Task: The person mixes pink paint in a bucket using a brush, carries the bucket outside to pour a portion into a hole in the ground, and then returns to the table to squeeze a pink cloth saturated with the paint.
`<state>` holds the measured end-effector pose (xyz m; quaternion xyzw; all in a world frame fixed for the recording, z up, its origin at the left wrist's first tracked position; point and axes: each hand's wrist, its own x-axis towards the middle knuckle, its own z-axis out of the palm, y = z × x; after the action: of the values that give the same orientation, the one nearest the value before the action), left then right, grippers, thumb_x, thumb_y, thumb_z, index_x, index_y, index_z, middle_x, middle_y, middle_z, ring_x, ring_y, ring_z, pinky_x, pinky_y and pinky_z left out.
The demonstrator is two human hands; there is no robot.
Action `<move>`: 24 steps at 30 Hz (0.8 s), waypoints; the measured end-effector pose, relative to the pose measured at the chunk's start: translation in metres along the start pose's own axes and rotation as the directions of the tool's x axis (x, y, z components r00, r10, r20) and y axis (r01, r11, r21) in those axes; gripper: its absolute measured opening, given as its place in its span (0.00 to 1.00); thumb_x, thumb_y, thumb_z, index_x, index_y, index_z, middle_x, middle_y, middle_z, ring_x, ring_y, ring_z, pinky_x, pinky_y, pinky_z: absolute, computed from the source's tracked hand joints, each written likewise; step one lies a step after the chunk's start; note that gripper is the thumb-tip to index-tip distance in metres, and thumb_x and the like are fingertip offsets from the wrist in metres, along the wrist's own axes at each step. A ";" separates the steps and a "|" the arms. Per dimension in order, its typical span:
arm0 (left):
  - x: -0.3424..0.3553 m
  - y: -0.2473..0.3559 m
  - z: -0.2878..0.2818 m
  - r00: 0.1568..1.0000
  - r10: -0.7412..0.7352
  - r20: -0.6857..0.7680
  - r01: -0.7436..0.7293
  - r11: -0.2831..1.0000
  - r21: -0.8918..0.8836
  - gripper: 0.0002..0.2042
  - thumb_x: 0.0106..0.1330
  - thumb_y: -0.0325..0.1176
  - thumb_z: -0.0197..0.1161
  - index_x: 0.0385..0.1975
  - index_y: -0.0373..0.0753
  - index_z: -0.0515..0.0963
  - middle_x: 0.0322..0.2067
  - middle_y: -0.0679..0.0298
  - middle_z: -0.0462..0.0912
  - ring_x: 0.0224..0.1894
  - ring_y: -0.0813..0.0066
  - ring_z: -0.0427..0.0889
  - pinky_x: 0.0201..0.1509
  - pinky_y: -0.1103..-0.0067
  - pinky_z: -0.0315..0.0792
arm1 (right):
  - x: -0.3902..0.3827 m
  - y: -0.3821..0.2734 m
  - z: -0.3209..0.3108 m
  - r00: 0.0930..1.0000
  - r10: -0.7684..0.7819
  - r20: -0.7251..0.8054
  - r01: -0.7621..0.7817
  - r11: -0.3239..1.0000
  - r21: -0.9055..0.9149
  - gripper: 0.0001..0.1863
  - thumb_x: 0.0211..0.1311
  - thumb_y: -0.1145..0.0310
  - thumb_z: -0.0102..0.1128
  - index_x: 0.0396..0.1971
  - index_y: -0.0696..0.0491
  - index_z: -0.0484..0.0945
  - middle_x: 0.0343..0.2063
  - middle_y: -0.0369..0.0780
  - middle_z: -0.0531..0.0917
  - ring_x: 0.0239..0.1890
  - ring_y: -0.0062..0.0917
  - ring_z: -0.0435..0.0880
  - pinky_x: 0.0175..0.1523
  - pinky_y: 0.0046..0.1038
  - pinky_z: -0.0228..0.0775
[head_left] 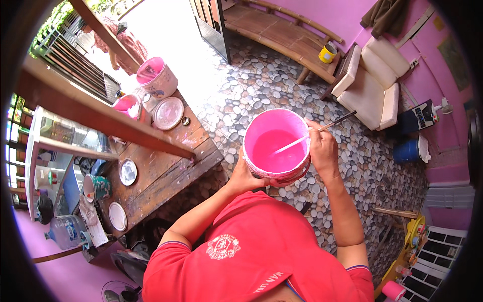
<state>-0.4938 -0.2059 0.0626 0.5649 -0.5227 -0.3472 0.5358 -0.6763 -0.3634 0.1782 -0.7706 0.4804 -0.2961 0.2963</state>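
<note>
A round bucket (299,173) of bright pink paint (271,160) is held up before my chest. My left hand (244,176) grips its lower left side, thumb toward the front. At the right side of the bucket is my right hand (323,153), its fingers closed around a slim stirring stick (293,145) at the rim. The pale end of that stick dips into the paint, while its dark end points out to the upper right. Whether the right palm also bears the bucket's weight, I cannot tell.
Left of me a worn wooden table (166,173) carries a paint-stained bucket (163,83), round lids (168,113) and a teal can (95,189). A wooden post (115,126) slants above it. Beyond are a bamboo bench (271,32), a cushioned chair (370,93) and a person (128,43) outside.
</note>
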 end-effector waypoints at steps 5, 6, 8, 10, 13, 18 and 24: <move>0.083 -0.026 0.002 0.992 -0.129 -0.017 0.119 0.953 -0.279 0.59 0.38 0.44 0.85 0.70 0.34 0.53 0.64 0.51 0.61 0.70 0.58 0.62 0.73 0.64 0.58 | 0.094 0.017 0.016 0.999 -0.023 0.048 0.024 0.999 -0.027 0.17 0.72 0.64 0.49 0.49 0.54 0.85 0.45 0.48 0.86 0.48 0.42 0.85 0.54 0.36 0.76; 0.103 -0.033 0.000 0.991 -0.132 -0.026 0.117 0.942 -0.314 0.59 0.38 0.43 0.85 0.70 0.34 0.53 0.64 0.51 0.61 0.70 0.58 0.62 0.73 0.64 0.58 | 0.117 0.016 0.020 0.998 -0.027 0.056 0.029 0.999 -0.030 0.17 0.72 0.64 0.49 0.49 0.54 0.85 0.45 0.48 0.86 0.48 0.42 0.85 0.54 0.36 0.76; 0.132 -0.040 -0.007 0.983 -0.169 -0.077 0.153 0.972 -0.179 0.59 0.38 0.42 0.85 0.70 0.35 0.53 0.63 0.52 0.63 0.68 0.58 0.65 0.72 0.65 0.60 | 0.160 0.009 0.026 0.994 -0.057 0.093 0.058 0.998 -0.010 0.17 0.72 0.64 0.49 0.49 0.54 0.85 0.45 0.49 0.86 0.48 0.42 0.85 0.55 0.36 0.75; 0.162 -0.048 -0.015 0.976 -0.190 -0.108 0.167 0.967 -0.193 0.58 0.37 0.42 0.85 0.70 0.35 0.54 0.62 0.52 0.63 0.67 0.58 0.65 0.71 0.65 0.61 | 0.203 0.002 0.036 0.989 -0.098 0.114 0.100 0.995 -0.014 0.18 0.72 0.64 0.49 0.49 0.55 0.85 0.45 0.48 0.86 0.49 0.42 0.84 0.56 0.36 0.75; 0.208 -0.055 -0.038 0.960 -0.209 -0.187 0.159 0.955 -0.252 0.57 0.36 0.43 0.86 0.69 0.35 0.56 0.61 0.52 0.63 0.67 0.58 0.66 0.70 0.65 0.62 | 0.266 -0.011 0.055 0.961 -0.212 0.176 0.229 0.970 -0.086 0.17 0.72 0.64 0.49 0.49 0.55 0.84 0.46 0.48 0.86 0.49 0.43 0.84 0.57 0.37 0.75; 0.272 -0.058 -0.087 0.911 -0.247 -0.332 0.208 0.967 -0.148 0.57 0.36 0.41 0.87 0.68 0.34 0.56 0.60 0.53 0.66 0.64 0.59 0.69 0.69 0.67 0.64 | 0.360 -0.036 0.103 0.928 -0.300 0.222 0.297 0.954 0.046 0.17 0.72 0.63 0.50 0.49 0.55 0.84 0.47 0.49 0.86 0.50 0.43 0.84 0.57 0.37 0.75; 0.339 -0.089 -0.154 0.825 -0.175 -0.537 0.190 0.981 -0.027 0.56 0.36 0.43 0.87 0.67 0.34 0.57 0.59 0.54 0.66 0.64 0.60 0.68 0.69 0.67 0.64 | 0.465 -0.067 0.187 0.870 -0.396 0.292 0.360 0.917 0.172 0.17 0.72 0.63 0.50 0.49 0.55 0.85 0.47 0.48 0.86 0.50 0.43 0.84 0.56 0.37 0.75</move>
<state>-0.2562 -0.5056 0.0621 0.6942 -0.3004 -0.2175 0.6169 -0.3310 -0.7328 0.1864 -0.8694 0.2481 -0.2456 0.3496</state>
